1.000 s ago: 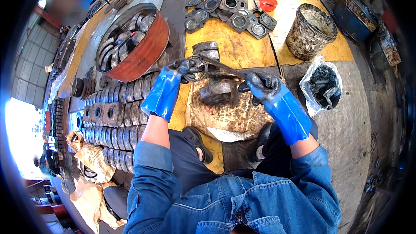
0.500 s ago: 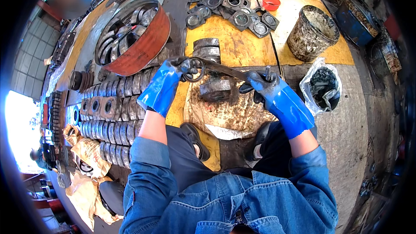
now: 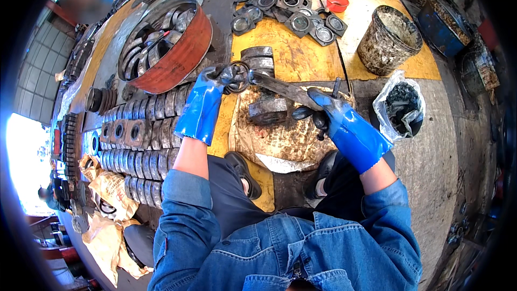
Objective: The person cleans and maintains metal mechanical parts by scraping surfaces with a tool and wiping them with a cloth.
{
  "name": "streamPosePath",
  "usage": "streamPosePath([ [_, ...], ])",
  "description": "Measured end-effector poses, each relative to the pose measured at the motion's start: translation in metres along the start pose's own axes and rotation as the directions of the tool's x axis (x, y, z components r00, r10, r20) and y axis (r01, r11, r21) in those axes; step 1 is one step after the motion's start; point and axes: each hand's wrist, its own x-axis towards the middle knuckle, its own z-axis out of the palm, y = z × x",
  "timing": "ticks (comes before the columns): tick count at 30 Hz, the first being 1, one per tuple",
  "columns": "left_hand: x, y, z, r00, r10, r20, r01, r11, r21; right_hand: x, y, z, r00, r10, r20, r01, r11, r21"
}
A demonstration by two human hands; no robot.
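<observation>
My left hand [image 3: 219, 77], in a blue glove blackened at the fingers, is closed around a dark metal ring [image 3: 240, 70]. My right hand [image 3: 331, 110], gloved the same way, grips a flat metal blade [image 3: 283, 87] smeared with dark grease. The blade slants up to the left, its tip at the ring; whether they touch I cannot tell. A short dark rod [image 3: 337, 87] stands up beside my right fingers. Below the blade, a curved metal block [image 3: 267, 110] rests on a stained sack [image 3: 245, 143] between my feet.
Rows of metal rings [image 3: 145, 160] lie at left, below a red drum rim [image 3: 180, 64] full of parts. Square flanged pieces [image 3: 300, 22] are heaped at the back near a red bowl [image 3: 337, 3]. A crusted bucket [image 3: 371, 48] and a plastic-lined container [image 3: 383, 97] stand at right.
The blade has turned so more of its flat face shows. My right hand has shifted slightly down, and the ring in my left hand has tilted and moved up a little.
</observation>
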Motion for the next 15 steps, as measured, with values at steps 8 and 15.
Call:
streamPosePath([
  [8,0.003,0.001,0.009,0.984,0.177,-0.012,-0.178,0.977,-0.12,0.027,0.017,-0.001,0.972,0.233,-0.043,-0.218,0.951,0.22],
  [15,-0.005,0.018,0.023,0.97,0.232,-0.076,-0.244,0.927,-0.284,0.018,0.015,0.013,0.926,0.316,0.205,-0.377,0.779,0.501],
])
